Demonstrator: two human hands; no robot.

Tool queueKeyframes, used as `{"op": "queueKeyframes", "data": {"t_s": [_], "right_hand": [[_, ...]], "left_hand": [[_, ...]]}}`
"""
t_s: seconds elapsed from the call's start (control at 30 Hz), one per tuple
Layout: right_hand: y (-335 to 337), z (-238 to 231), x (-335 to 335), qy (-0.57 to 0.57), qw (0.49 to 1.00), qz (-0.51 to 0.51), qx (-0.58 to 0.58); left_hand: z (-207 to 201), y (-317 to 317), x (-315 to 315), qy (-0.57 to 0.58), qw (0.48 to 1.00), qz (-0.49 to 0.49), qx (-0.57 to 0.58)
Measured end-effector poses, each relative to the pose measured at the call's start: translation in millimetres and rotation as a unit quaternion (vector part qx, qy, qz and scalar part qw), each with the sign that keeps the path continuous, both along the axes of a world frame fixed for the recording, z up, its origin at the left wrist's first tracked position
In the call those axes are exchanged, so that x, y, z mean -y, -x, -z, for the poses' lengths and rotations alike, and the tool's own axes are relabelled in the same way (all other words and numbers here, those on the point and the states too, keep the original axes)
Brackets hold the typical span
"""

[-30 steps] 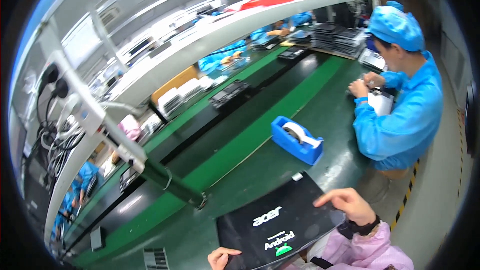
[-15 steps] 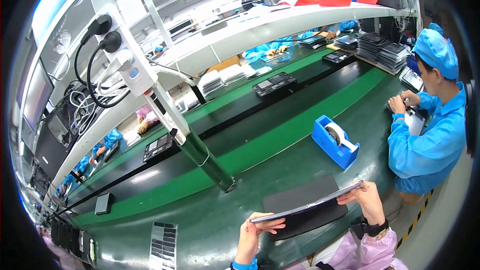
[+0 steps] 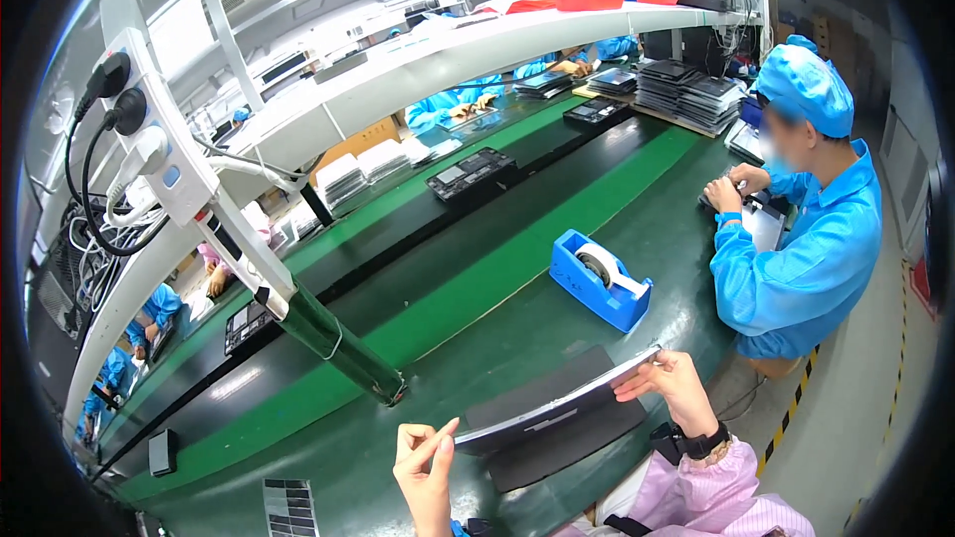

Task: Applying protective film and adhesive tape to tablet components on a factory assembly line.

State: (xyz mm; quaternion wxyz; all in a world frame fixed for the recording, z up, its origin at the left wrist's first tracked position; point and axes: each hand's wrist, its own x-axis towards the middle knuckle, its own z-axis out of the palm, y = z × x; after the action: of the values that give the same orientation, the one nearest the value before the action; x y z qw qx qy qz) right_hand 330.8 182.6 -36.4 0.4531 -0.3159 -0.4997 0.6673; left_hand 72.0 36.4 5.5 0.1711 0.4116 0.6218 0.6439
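Note:
A thin, dark, tablet-like panel [image 3: 557, 416] is tilted up above the bench, its long edge toward me. My right hand [image 3: 671, 390] is closed on its right end, thumb and fingers on either side. At the opposite end, my left hand [image 3: 426, 467] has thumb and index finger drawn together against the panel's left corner, its other fingers curled. Below the panel lies a black mat [image 3: 587, 452], partly covered by it. Beyond the mat stands a blue tape dispenser [image 3: 602, 283] with a roll of clear tape.
A co-worker [image 3: 806, 229] in blue works at the right. Opened devices [image 3: 473, 174] sit on the dark conveyor strip [image 3: 388, 249]. A green-wrapped post [image 3: 343, 350] rises ahead. Stacked panels [image 3: 686, 94] stand far right; a label sheet [image 3: 288, 509] lies at front left.
The view has shifted right. My left hand's fingers have moved from across the panel's front to its left corner. The panel's face now shows more, and my right hand keeps hold.

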Motion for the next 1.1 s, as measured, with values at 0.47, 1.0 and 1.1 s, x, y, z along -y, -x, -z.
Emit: {"op": "queueKeyframes", "data": {"t_s": [0.47,1.0,1.1], "right_hand": [[2.3,5.6,4.0,0.016,0.999,0.030,-0.001],[-1.9,8.5,2.4,0.003,1.000,0.011,-0.020],[-15.2,23.7,-0.3,0.037,0.999,-0.006,0.026]], "left_hand": [[80.3,7.0,26.6,-0.087,0.983,0.117,-0.110],[56.8,-8.7,26.2,0.076,0.984,0.129,-0.095],[52.9,-10.2,24.1,0.113,0.985,0.124,-0.043]]}}
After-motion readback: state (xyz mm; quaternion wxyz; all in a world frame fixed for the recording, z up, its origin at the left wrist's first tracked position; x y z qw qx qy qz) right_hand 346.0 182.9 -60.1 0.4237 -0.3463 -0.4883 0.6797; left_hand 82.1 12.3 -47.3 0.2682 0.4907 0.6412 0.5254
